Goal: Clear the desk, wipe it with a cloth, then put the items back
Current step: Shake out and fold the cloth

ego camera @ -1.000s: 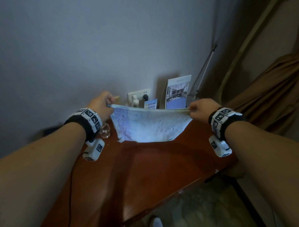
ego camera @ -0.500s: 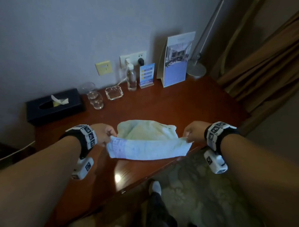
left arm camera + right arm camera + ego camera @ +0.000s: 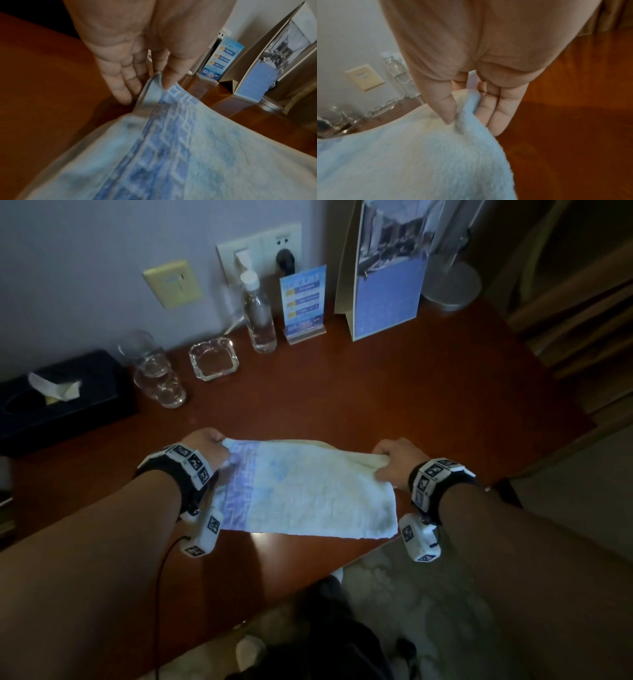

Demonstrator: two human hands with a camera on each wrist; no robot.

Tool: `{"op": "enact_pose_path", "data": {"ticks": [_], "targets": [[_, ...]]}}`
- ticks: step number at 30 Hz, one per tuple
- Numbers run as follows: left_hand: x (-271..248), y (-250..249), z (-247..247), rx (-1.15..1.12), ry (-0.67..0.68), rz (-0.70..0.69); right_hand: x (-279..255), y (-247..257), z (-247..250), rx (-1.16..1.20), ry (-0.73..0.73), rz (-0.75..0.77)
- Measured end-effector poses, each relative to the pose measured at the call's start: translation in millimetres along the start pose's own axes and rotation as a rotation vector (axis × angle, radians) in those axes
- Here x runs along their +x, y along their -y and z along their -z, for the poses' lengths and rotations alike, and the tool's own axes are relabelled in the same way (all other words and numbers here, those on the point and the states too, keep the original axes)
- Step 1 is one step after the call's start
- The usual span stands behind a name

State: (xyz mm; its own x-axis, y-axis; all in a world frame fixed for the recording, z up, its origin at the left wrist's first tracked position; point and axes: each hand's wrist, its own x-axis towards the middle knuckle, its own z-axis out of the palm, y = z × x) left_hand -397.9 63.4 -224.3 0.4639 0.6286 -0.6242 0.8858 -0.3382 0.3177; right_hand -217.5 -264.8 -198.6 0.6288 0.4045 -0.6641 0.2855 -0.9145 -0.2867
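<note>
A pale blue cloth (image 3: 308, 491) with a darker patterned band on its left side hangs folded between my two hands, low over the front of the reddish-brown desk (image 3: 394, 405). My left hand (image 3: 209, 446) pinches its upper left corner between thumb and fingers; the wrist view shows the thumb (image 3: 169, 78) on the cloth (image 3: 171, 148). My right hand (image 3: 394, 460) pinches the upper right corner, thumb (image 3: 447, 111) pressed into the cloth (image 3: 411, 155). Along the wall stand a water bottle (image 3: 258, 316), a glass ashtray (image 3: 214, 358), two drinking glasses (image 3: 156, 374) and a black tissue box (image 3: 58, 402).
A small blue sign (image 3: 305, 302) and a tall brochure stand (image 3: 387, 268) sit at the back, with a lamp base (image 3: 450, 282) to their right. Wall sockets (image 3: 263, 248) carry plugs. Brown curtains (image 3: 582, 285) hang at the right. The desk's front edge runs just under my wrists.
Both hands brought the cloth down from chest height at the wall to low over the front of the desk. The view dropped and moved closer to the items along the wall.
</note>
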Motion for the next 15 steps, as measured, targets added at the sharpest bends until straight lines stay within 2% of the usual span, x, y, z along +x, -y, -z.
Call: {"op": "enact_pose_path", "data": {"ticks": [3,7,15], "targets": [[7,4,-6,-0.007,0.100,0.037,5,5,-2,-0.032,0.050,0.006],[2,-1,-7,0.034,0.114,0.010,5,13,0,-0.049,0.137,-0.030],[-6,-6,-4,0.082,0.234,-0.031,2,15,1,0.234,0.106,-0.126]]}}
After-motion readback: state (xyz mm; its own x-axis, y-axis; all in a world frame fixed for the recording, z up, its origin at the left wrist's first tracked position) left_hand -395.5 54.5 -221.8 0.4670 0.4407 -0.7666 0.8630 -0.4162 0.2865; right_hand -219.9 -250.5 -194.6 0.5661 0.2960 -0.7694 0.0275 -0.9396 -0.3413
